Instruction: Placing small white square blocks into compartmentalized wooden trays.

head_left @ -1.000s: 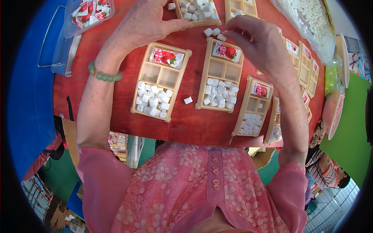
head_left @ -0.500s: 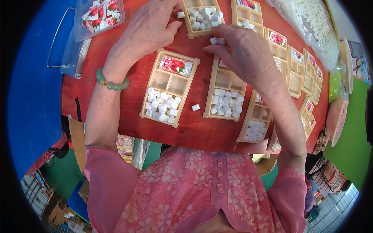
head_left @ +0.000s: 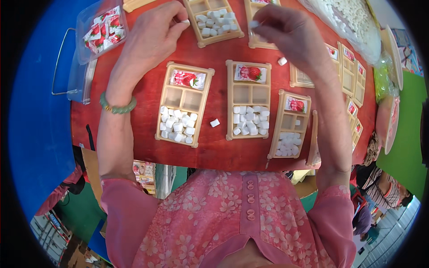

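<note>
My left hand [head_left: 149, 40] pinches a small white marshmallow-like cube [head_left: 185, 21] between thumb and fingertips, left of a beige compartment tray [head_left: 201, 41] whose near compartment holds several such cubes. My right hand [head_left: 292, 35] is closed on another white cube [head_left: 254, 24], above a second beige tray [head_left: 253, 41] that it partly hides. Closer to me, two more trays lie side by side, the left tray [head_left: 196, 105] and the middle tray [head_left: 229, 100]. Each has a strawberry-printed sachet in its far compartment, two vacant small compartments and many white cubes in its near one.
One loose cube [head_left: 215, 123] lies between the near trays, another [head_left: 282, 61] below my right hand. More trays [head_left: 308, 111] line the right side of the red table [head_left: 201, 154]. A clear tub of sachets [head_left: 82, 51] stands far left; a bag of white pieces [head_left: 353, 27] far right.
My left hand has drawn left, and a cube now shows at its fingertips. My right hand has moved farther away and right, uncovering the middle tray's sachet. The whole view has shifted slightly.
</note>
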Motion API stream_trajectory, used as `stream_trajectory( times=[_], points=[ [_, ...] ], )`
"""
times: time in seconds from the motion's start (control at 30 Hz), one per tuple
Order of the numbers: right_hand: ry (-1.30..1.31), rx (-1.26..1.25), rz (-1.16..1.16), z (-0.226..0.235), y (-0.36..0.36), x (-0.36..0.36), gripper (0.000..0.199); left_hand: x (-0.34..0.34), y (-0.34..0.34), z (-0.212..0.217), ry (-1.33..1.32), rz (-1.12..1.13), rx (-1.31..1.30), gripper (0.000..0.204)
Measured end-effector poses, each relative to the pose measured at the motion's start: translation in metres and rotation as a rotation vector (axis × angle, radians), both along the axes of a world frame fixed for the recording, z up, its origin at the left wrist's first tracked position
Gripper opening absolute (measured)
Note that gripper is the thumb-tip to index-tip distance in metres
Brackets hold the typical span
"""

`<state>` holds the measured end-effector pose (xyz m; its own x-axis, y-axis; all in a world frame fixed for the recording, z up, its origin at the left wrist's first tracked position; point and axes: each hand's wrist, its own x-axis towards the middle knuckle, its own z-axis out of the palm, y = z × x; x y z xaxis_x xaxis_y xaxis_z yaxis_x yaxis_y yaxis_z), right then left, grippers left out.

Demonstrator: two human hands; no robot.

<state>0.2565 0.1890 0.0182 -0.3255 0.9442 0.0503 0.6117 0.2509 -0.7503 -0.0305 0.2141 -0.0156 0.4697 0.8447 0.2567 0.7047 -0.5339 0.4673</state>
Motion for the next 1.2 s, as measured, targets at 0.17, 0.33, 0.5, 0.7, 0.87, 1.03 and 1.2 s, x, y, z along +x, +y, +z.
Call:
stream_trajectory(
  times=[0.17, 0.33, 0.5, 0.7, 0.87, 1.03, 1.2],
  points=[
    [-0.099, -0.087, -0.053, -0.010, 0.017, 0.056, 0.016, 0.023, 0.001, 0.015, -0.409, -0.166, -0.207, 0.008],
    [-0.261, 0.032, -0.081, -0.011, 0.003, 0.050, 0.019, 0.094, -0.003, 0.051, -0.335, -0.263, -0.291, 0.015],
    [-0.332, 0.107, -0.046, 0.003, -0.024, 0.046, 0.014, 0.120, 0.007, 0.028, -0.248, -0.404, 0.116, 0.012],
    [-0.411, 0.174, 0.029, -0.016, -0.052, 0.039, 0.013, 0.134, 0.011, 0.017, -0.310, -0.435, 0.137, 0.010],
    [-0.456, 0.290, 0.058, -0.023, -0.045, 0.045, 0.014, 0.125, 0.011, 0.029, -0.289, -0.393, 0.132, 0.012],
    [-0.284, 0.064, -0.050, 0.016, -0.016, 0.048, 0.019, 0.114, 0.009, 0.034, -0.165, -0.412, 0.090, 0.032],
    [-0.199, 0.299, -0.093, 0.005, 0.015, 0.075, 0.020, 0.117, 0.007, 0.008, -0.049, -0.453, 0.266, 0.041]
  ],
)
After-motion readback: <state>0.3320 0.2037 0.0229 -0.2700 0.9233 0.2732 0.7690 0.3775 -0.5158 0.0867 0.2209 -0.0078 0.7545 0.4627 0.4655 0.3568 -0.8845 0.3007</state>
